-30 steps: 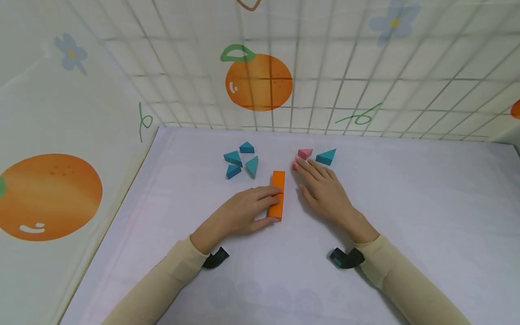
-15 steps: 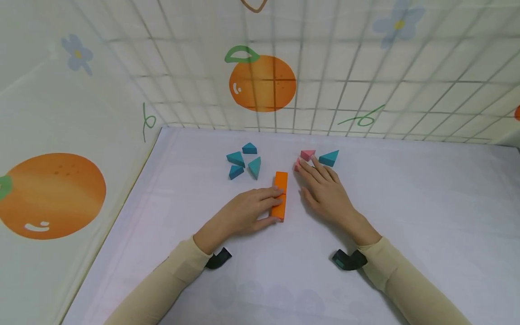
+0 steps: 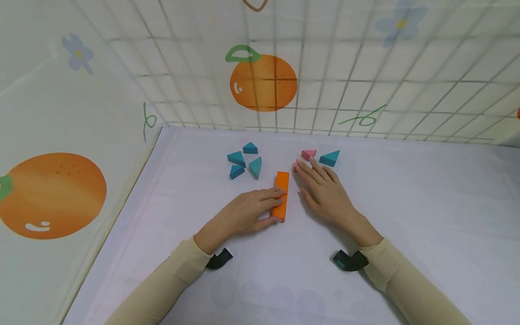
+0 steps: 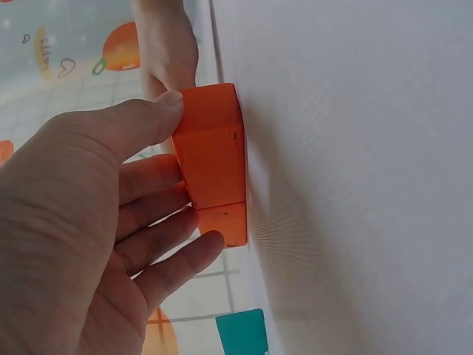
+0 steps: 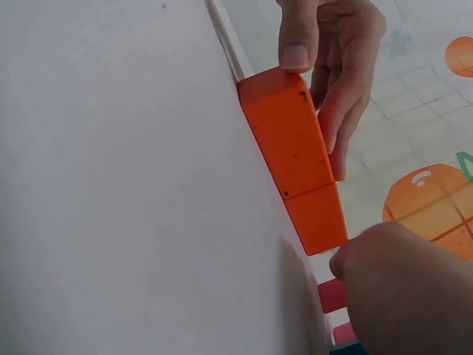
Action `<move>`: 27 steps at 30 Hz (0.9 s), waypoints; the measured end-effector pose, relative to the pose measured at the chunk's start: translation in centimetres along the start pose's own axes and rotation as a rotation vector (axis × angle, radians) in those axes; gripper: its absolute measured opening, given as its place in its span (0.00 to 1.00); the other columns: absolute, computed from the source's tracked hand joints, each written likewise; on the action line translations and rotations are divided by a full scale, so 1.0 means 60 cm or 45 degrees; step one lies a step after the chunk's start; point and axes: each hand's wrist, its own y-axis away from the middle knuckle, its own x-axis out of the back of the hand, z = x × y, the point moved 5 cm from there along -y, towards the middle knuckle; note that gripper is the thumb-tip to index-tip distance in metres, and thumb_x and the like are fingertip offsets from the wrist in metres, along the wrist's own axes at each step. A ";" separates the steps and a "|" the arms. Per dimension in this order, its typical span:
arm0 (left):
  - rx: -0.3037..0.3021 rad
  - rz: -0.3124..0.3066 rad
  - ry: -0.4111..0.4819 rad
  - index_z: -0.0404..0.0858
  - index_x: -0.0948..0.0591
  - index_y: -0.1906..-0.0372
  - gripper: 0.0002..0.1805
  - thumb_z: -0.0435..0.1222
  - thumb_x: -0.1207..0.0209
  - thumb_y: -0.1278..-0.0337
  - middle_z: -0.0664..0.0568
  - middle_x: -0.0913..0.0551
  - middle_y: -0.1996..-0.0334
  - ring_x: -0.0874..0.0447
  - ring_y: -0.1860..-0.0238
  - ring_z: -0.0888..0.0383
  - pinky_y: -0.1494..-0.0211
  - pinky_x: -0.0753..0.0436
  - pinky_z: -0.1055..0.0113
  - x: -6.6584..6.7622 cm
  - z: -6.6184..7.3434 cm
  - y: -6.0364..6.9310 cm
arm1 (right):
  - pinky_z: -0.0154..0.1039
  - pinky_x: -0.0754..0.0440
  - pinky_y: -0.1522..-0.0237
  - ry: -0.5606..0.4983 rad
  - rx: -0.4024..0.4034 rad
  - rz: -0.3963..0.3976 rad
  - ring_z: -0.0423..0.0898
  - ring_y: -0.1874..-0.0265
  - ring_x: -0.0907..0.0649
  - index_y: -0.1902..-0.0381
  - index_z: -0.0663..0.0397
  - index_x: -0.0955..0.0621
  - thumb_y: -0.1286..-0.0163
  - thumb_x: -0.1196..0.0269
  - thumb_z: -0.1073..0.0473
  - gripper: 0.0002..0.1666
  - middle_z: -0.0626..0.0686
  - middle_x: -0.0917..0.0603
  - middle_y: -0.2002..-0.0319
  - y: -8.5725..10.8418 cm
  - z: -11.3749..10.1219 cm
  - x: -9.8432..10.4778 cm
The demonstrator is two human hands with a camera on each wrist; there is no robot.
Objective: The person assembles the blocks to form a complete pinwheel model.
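Observation:
Two orange rectangular blocks lie end to end on the white table: the near block and the far block. My left hand rests against them from the left. Its thumb touches the near end and the fingers lie over the top, seen also in the left wrist view. My right hand reaches forward with fingers nearly straight. Its index fingertip touches a small pink triangular block, partly covered. The middle fingertip is at a second pink triangular block. A teal triangular block lies just right of them.
Several teal triangular blocks lie in a loose group beyond my left hand. A patterned curtain stands behind the white table. Dark curved pieces sit beneath both wrists, the left piece and the right piece.
The head view has shifted slightly. My right middle finger has moved forward a little, to the far pink block. My left hand and the orange blocks stay as they were.

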 end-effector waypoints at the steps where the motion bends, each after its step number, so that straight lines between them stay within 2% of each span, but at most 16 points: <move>1: 0.000 0.003 0.001 0.37 0.20 0.41 0.28 0.48 0.34 0.42 0.50 0.23 0.36 0.27 0.33 0.55 0.33 0.26 0.62 0.000 0.000 0.000 | 0.56 0.44 0.28 0.003 0.001 0.002 0.55 0.24 0.43 0.26 0.55 0.36 0.31 0.41 0.53 0.37 0.54 0.34 0.27 0.000 0.000 0.000; 9: -0.003 0.019 0.024 0.37 0.19 0.41 0.27 0.48 0.33 0.43 0.50 0.22 0.36 0.26 0.33 0.56 0.33 0.26 0.63 0.002 -0.002 0.001 | 0.57 0.44 0.28 -0.007 -0.011 -0.018 0.54 0.24 0.42 0.26 0.54 0.37 0.30 0.41 0.53 0.37 0.53 0.35 0.26 -0.003 0.001 0.000; 16: -0.012 0.025 0.031 0.37 0.19 0.41 0.28 0.48 0.33 0.43 0.50 0.22 0.36 0.26 0.33 0.56 0.33 0.26 0.63 0.001 -0.003 0.000 | 0.56 0.41 0.29 0.008 0.020 -0.002 0.54 0.25 0.39 0.28 0.56 0.33 0.30 0.41 0.54 0.35 0.54 0.32 0.28 -0.014 -0.007 0.007; 20: -0.018 0.035 0.030 0.37 0.19 0.42 0.28 0.48 0.33 0.44 0.50 0.22 0.37 0.26 0.34 0.56 0.33 0.26 0.63 0.001 -0.004 0.001 | 0.56 0.38 0.29 0.018 0.023 -0.026 0.55 0.26 0.38 0.29 0.57 0.32 0.30 0.41 0.55 0.33 0.55 0.30 0.29 -0.025 -0.017 0.008; 27: -0.018 0.041 0.018 0.37 0.18 0.42 0.28 0.48 0.33 0.44 0.51 0.22 0.36 0.26 0.34 0.57 0.33 0.26 0.64 0.000 -0.003 0.001 | 0.58 0.38 0.29 -0.020 -0.032 -0.091 0.56 0.26 0.37 0.32 0.58 0.28 0.32 0.41 0.60 0.31 0.56 0.28 0.31 -0.043 -0.021 0.011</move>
